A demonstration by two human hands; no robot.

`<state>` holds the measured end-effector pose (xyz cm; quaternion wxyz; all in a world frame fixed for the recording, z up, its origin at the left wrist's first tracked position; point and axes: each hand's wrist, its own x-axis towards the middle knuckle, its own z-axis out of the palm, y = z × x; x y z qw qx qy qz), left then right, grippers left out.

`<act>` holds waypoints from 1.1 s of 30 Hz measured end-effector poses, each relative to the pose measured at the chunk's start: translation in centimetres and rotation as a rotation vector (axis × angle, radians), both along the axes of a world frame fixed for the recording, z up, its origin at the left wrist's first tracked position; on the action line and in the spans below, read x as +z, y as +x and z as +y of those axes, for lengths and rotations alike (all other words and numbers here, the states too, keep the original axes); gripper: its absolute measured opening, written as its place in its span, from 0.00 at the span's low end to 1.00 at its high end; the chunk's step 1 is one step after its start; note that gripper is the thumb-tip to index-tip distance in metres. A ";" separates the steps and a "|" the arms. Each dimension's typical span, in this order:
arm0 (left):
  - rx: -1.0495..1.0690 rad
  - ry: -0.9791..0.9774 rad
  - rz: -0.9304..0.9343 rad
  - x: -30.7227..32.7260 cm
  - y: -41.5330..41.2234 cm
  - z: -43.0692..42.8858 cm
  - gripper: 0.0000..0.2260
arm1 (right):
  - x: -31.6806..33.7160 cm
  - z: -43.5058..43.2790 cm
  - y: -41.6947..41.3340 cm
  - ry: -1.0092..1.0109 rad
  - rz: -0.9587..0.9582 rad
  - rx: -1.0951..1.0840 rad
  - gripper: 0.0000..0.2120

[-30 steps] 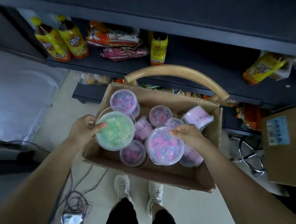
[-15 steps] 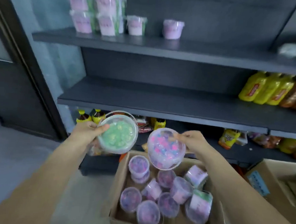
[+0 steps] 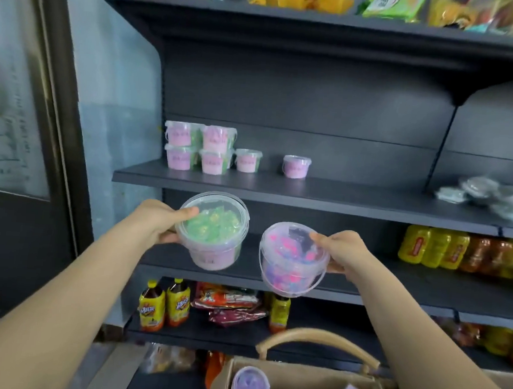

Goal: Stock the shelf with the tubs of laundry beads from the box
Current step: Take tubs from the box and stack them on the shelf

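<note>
Head view: pink-labelled green-bead tub (image 3: 213, 234), writing unreadable, beside pink-bead tub (image 3: 290, 259)

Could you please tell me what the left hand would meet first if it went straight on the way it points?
Probably the front edge of the dark grey metal shelf, which the clear plastic tub of green beads in the left hand overlaps in view; depth is unclear.
</note>
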<state>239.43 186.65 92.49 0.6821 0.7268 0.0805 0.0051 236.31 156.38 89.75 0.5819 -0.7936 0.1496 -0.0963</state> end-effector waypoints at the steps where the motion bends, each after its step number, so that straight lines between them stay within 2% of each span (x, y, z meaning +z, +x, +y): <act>1: -0.001 0.000 -0.008 0.8 0.2 0.1 0.12 | 0.9 0.1 0.3 -0.005 -0.009 -0.001 0.15; 7: -0.017 0.029 -0.042 3.9 3.1 -0.2 0.12 | 4.2 -0.7 3.6 0.031 -0.064 0.008 0.14; 14: -0.034 0.059 -0.086 6.7 8.1 -2.2 0.10 | 6.8 -2.7 9.4 0.005 -0.106 -0.022 0.19; 18: -0.039 0.066 -0.127 7.8 11.1 -3.4 0.09 | 8.0 -3.3 12.6 0.017 -0.146 -0.005 0.17; 24: -0.049 0.172 -0.130 9.9 15.1 -4.3 0.19 | 9.4 -3.7 16.3 0.017 -0.183 -0.065 0.20; 33: -0.096 0.167 -0.169 12.8 22.1 -5.1 0.25 | 12.1 -4.5 22.0 -0.001 -0.193 -0.085 0.20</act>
